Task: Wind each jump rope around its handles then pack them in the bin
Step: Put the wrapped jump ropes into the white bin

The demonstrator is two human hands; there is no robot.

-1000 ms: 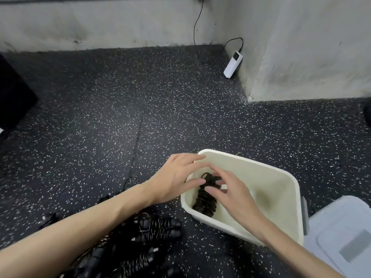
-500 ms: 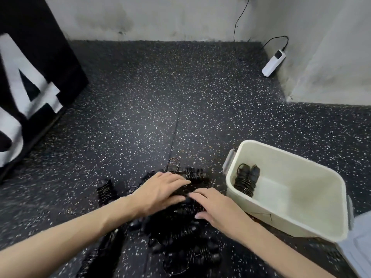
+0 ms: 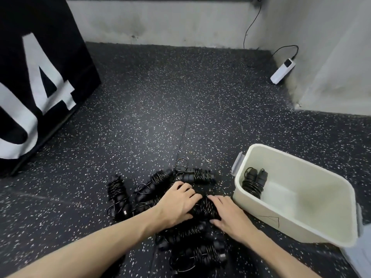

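Note:
Several black jump ropes, each wound around its handles, lie in a pile on the speckled floor in front of me. My left hand and my right hand both close around one wound rope at the middle of the pile, fingers curled on its two sides. A cream plastic bin stands just right of the pile. One wound rope leans in the bin's near-left corner. More wound ropes lie under and below my wrists.
A black board with large white characters leans at the left. A white power strip with its cord lies by the back-right wall corner. A pale lid shows at the lower right edge. Concrete walls bound the back and right.
Both hands left the bin, where they set down one wound rope, and moved left to the pile. They now close on another wound rope. My view has turned left.

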